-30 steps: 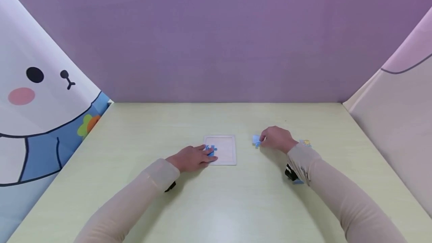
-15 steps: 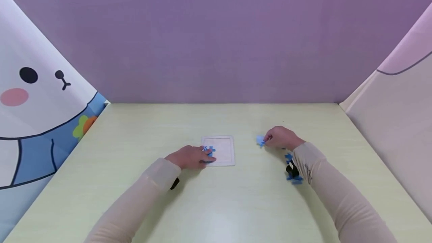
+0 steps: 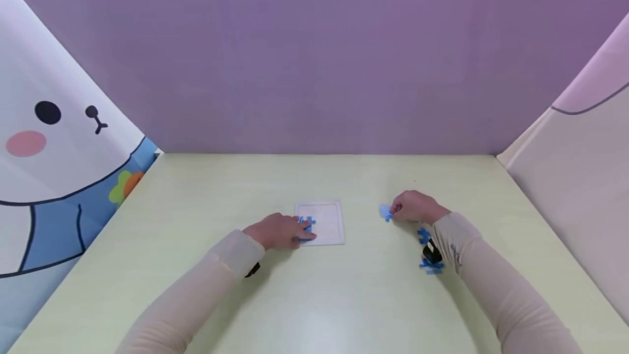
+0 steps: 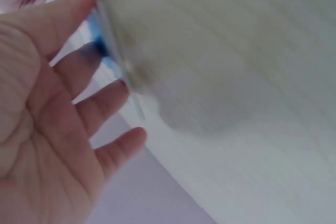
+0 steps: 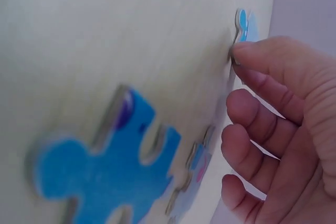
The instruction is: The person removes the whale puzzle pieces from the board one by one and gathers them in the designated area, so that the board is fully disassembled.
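Note:
My left hand [image 3: 281, 230] rests at the left side of a white square puzzle frame [image 3: 330, 224]. Its spread fingers lie over a blue puzzle piece [image 3: 308, 222] inside the frame. In the left wrist view the thumb and fingertips meet the frame's thin edge [image 4: 113, 40]. Right of the frame, my right hand [image 3: 417, 206] pinches a light blue puzzle piece [image 3: 385, 211] between thumb and index finger, low at the tabletop. The right wrist view shows this piece [image 5: 241, 22] partly behind the thumb, the other fingers loosely curled.
Blue puzzle pieces [image 3: 423, 235] lie beside and below the right wrist, partly hidden by a black wrist strap [image 3: 432, 252]. One blue piece [image 5: 113, 166] is large in the right wrist view, another [image 5: 197, 174] behind it. A purple wall [image 3: 314, 59] stands behind the pale table [image 3: 245, 179].
My right hand has shifted slightly right, away from the frame, with the light blue piece. Blue pieces earlier covered by the right sleeve now show. The left hand stays at the frame.

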`<state>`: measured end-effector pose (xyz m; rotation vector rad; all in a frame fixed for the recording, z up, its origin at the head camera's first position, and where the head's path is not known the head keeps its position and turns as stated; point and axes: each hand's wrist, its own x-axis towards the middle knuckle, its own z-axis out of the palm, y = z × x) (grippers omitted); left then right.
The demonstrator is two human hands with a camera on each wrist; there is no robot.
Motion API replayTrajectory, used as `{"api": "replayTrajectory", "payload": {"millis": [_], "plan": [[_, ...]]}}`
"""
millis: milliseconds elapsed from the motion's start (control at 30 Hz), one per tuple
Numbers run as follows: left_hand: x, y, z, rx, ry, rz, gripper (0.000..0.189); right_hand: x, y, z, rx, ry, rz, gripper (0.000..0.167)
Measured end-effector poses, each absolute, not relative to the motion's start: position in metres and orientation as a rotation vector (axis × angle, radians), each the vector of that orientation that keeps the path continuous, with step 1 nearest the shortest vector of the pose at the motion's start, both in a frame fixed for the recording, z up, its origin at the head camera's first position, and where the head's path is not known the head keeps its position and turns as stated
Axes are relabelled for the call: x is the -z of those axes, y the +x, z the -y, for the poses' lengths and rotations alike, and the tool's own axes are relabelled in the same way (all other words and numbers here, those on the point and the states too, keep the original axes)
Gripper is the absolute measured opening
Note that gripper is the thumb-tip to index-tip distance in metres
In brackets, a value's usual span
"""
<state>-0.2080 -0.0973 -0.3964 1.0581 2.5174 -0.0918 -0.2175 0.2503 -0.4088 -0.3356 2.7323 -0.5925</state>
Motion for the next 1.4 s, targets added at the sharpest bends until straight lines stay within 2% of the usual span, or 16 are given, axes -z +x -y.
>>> {"api": "replayTrajectory", "payload": {"millis": [300,600,800,900,1167,1400], "plan": [[0.397,-0.216,0.098,0.112,1.308,-2.52,0.036,0.406,-0.212,-0.255,0.528,-0.334,-2.761,0.015],[0.382,-0.225,0.103,-0.119,1.175,-2.474,0.029,0.397,-0.213,-0.24,0.587,-0.383,-2.802,0.016],[0.375,-0.235,0.115,-0.314,0.811,-2.506,0.047,0.391,-0.216,-0.214,0.632,-0.477,-2.777,0.017],[0.377,-0.24,0.119,-0.393,0.709,-2.495,0.058,0.386,-0.215,-0.199,0.638,-0.515,-2.77,0.02],[0.387,-0.249,0.124,-0.339,0.793,-2.502,0.078,0.381,-0.213,-0.167,0.614,-0.556,-2.76,0.026],[0.385,-0.245,0.121,-0.263,0.767,-2.486,0.081,0.389,-0.218,-0.146,0.564,-0.539,-2.752,0.032]]}}
